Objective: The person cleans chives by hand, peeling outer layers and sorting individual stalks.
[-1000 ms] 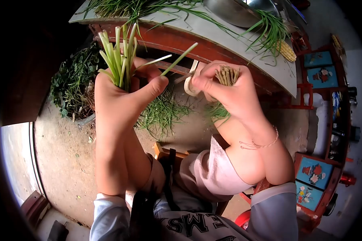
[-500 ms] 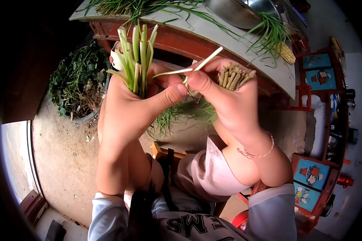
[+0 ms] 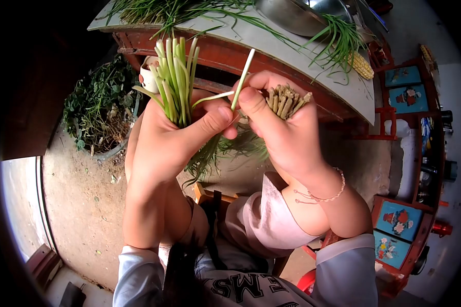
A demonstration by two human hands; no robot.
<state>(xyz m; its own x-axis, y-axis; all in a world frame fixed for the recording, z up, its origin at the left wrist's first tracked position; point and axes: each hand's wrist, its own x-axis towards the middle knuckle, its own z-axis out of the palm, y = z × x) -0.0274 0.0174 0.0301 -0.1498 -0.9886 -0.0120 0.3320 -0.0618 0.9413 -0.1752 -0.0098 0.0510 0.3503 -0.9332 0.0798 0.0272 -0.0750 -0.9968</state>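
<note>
My left hand (image 3: 161, 146) is closed around a bunch of garlic chives (image 3: 178, 84), their pale green and white stem ends pointing up. In my right hand (image 3: 292, 140) is a second bunch with brown, dirty-looking stem ends (image 3: 287, 101). A single white chive stalk (image 3: 245, 74) stands nearly upright between the two hands. Its lower end is at my left thumb tip, and my right thumb is close beside it; which fingers grip it I cannot tell. Green leaves (image 3: 210, 153) hang below the hands.
Ahead is a table (image 3: 287, 53) with more chives (image 3: 153, 11), a metal bowl (image 3: 292, 19) and a corn cob (image 3: 362, 66). A container of leafy greens (image 3: 95, 102) stands on the floor at left. A red cabinet with blue painted panels (image 3: 397, 220) is at right.
The single stalk has turned from slanting right to nearly upright. My right hand has moved slightly left and its thumb has shifted off the stalk's lower end. Both bunches remain held.
</note>
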